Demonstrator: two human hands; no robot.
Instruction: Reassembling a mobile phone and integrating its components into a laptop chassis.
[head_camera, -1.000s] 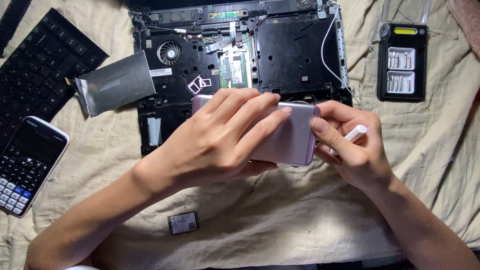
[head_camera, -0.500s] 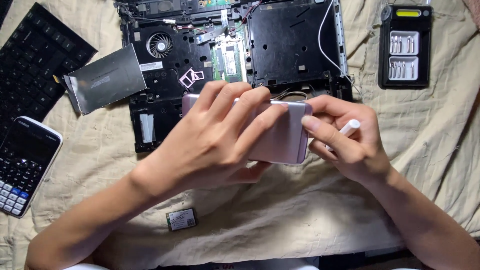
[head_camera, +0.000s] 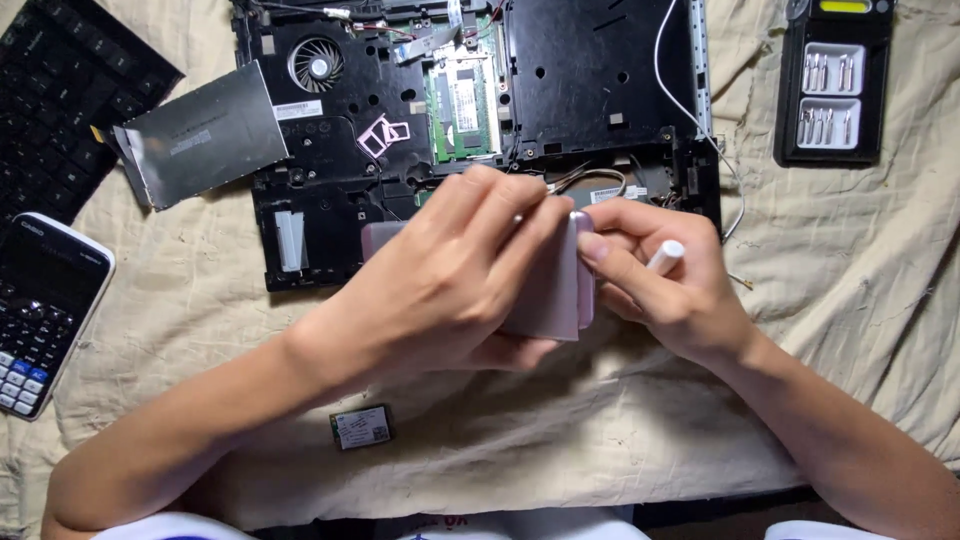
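Head view: the left hand (head_camera: 440, 290) grips a flat pinkish-silver slab device (head_camera: 555, 300), fingers wrapped over its upper face and thumb beneath, holding it just above the front edge of an opened laptop chassis (head_camera: 600, 90). The right hand (head_camera: 670, 290) meets the device's right end, thumb and forefinger pressed against its edge, the remaining fingers closed around a slim white tool (head_camera: 665, 257). Inside the chassis a cooling fan (head_camera: 315, 65) and a green memory board (head_camera: 462, 105) lie exposed. A grey metal panel (head_camera: 200, 135) rests against the chassis's left side. A black keyboard (head_camera: 60, 90) and a calculator (head_camera: 45, 305) lie at far left, a black bit case (head_camera: 832, 80) at upper right. A small circuit card (head_camera: 361, 427) sits on the beige cloth (head_camera: 850, 260) covering the bench, near the left forearm
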